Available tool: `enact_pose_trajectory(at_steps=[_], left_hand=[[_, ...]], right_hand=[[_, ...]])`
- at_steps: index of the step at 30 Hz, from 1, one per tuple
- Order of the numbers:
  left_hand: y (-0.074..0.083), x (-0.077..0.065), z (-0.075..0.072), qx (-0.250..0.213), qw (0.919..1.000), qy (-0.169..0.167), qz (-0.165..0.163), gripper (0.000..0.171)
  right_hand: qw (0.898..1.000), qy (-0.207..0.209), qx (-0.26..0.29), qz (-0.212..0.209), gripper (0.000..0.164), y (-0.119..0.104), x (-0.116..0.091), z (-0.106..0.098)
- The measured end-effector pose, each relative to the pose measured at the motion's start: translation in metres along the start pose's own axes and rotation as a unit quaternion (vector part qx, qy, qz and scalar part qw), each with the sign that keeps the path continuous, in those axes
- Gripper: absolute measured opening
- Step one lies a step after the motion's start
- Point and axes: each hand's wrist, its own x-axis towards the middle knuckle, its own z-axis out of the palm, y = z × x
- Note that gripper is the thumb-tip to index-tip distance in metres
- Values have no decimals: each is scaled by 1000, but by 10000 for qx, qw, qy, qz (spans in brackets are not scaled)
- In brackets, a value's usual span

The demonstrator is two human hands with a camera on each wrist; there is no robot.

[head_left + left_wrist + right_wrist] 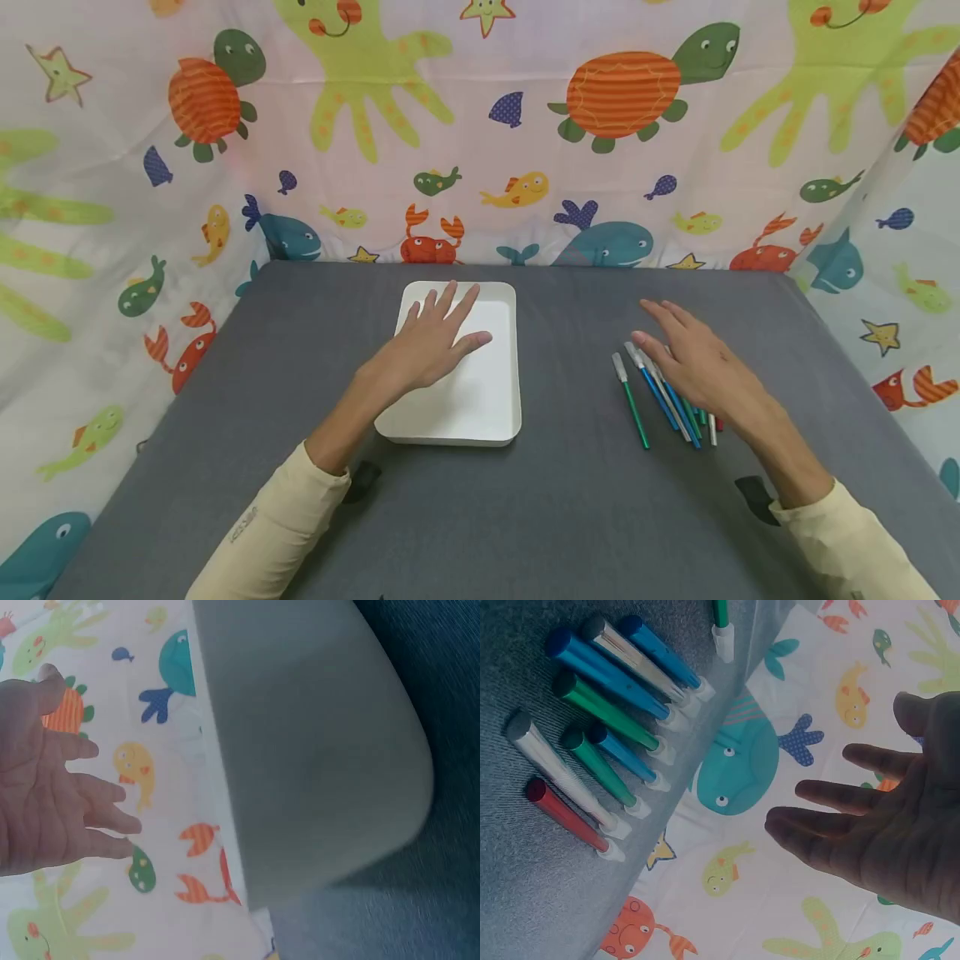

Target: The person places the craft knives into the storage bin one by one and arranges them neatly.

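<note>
My left hand (431,346), fingers spread and straight, is held over a white rectangular tray (487,408) and holds nothing. The left wrist view shows the palm of that hand beside the tray's outer wall (322,750). On the right, my right hand (697,367) hovers with extended fingers over a group of slim metallic pens with whitish caps, hiding part of them. The right wrist view shows blue (607,671), green (604,712), silver (562,772) and red pens (566,817) side by side. One green pen (635,414) lies a little apart at the left.
A grey cloth (555,517) covers the table. Behind it and along both sides hangs a white curtain (465,100) printed with sea animals. Dark patches (756,498) show beside both cream sleeves (277,533).
</note>
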Motion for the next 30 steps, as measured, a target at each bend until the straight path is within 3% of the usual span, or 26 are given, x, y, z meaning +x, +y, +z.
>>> enact_pose_trajectory(at_steps=[11,19,30], left_hand=[[-37,-10,-2,-55,9989,154,-432,82],[-66,-14,-1,-405,9967,-40,-698,81],[-81,-17,-2,-616,9916,-91,-1130,85]], right_hand=[[9999,-71,-62,118,60,-4,1,8],[9993,-328,-145,-43,41,-5,5,20],[9979,-601,-190,-124,24,-4,8,34]])
